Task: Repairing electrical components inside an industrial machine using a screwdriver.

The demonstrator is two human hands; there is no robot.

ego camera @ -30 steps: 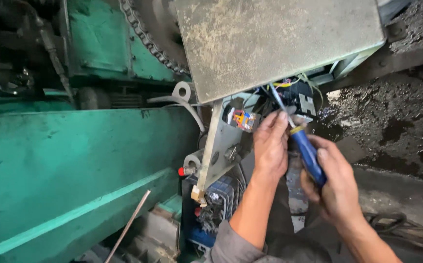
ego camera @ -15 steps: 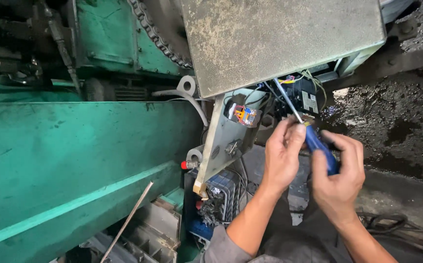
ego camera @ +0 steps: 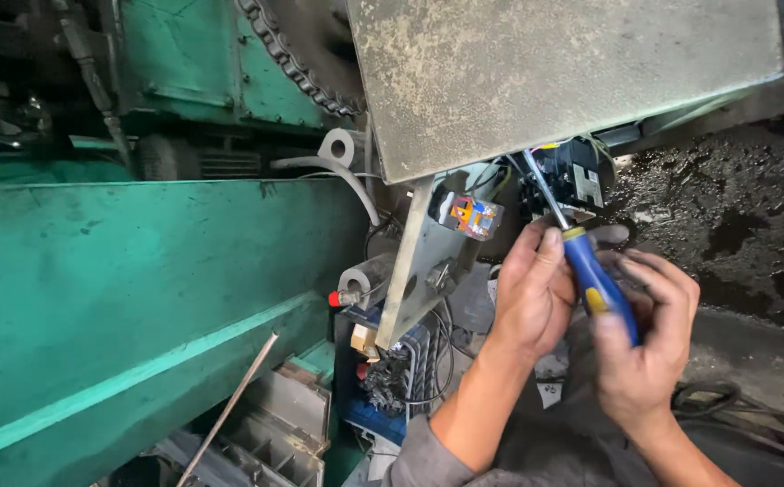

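Both forearms come up from the near edge and lean toward the far right, meeting under the tilted grey panel (ego camera: pixel 563 81). The right hand (ego camera: pixel 640 347) is clenched round the blue handle of the screwdriver (ego camera: pixel 598 287), fingers curled over the top, thumb on the near side, wrist bent back a little. The handle slants up and to the left; its yellow collar sits just past the fingertips, and the thin shaft runs on into the black component (ego camera: pixel 577 180) tucked under the panel's lower edge. The tip itself is hidden among the wires there.

The left hand (ego camera: pixel 529 293) stands just left of the tool, palm turned right, fingers half curled and pressed against the upper handle near the collar, steadying rather than wrapping it. Its forearm is bare, with a grey sleeve (ego camera: pixel 428 455) at the near edge.

Left of the hands a metal bracket (ego camera: pixel 415 271) slopes down, carrying a small orange-and-blue part (ego camera: pixel 471 216) near its top. Below it sits a cluster of dark wiring (ego camera: pixel 392 379). The green machine body (ego camera: pixel 139 298) fills the left, with a chain (ego camera: pixel 297 68) curving along the far side, and a thin rod (ego camera: pixel 230 406) leans at its near foot.
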